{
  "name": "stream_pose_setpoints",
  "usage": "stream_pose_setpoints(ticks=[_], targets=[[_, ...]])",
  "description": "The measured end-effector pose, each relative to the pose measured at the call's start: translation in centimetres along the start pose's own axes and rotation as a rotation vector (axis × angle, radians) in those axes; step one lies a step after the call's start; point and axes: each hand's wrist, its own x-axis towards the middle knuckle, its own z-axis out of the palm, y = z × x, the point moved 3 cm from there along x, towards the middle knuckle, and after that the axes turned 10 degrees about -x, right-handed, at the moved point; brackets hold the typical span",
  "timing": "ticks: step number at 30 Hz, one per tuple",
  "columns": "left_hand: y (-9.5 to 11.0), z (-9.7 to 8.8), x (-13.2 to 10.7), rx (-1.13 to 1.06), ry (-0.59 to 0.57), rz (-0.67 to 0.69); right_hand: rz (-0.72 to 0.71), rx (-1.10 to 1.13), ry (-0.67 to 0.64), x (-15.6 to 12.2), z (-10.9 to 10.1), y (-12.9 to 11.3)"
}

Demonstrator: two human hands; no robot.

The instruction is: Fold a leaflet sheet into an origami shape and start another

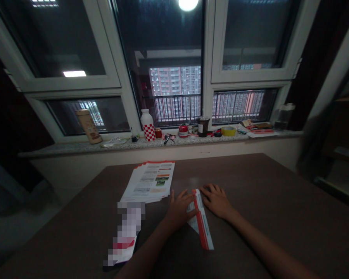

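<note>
A person's left hand [178,211] and right hand [216,200] are meeting over a folded red-edged leaflet [201,223] at lower center of the frame, on a dark brown worktop [279,209]. The leaflet is lying at a slight tilt between the hands, with its folded flap partly lifted. The left hand is half-curled, its fingers pressing against the leaflet's left side, though whether it is gripping the paper cannot be told. The right hand is lying open and palm-down, its fingertips just touching the leaflet's upper end. To the left, a stack of printed leaflets [148,182] is fanning slightly at center, and a pixelated, red-marked sheet [125,236] is lying nearer the lower left. Along the stone window sill [75,148], a tan canister [88,126] is leaning at left, and a white bottle with a red-checked wrap [147,124], a dark cup [203,126] and a roll of yellow tape [228,131] are standing toward the middle, with a glass jar [284,116] at right. High-rise apartments [174,87] are rising beyond a balcony railing [174,108].
</note>
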Motion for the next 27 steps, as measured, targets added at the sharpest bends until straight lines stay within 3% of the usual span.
stream_pose_setpoints(ticks=[8,19,27], targets=[[-0.1,0.4,-0.1,0.023,0.026,-0.017,-0.047,0.034,0.056,-0.3,0.0,0.2],[0.1,0.2,0.0,0.103,0.059,-0.007,-0.045,0.185,0.022,-0.1,0.5,0.9],[0.3,0.2,0.5,0.141,0.132,-0.014,-0.140,0.276,-0.005,-1.0,0.6,1.4]])
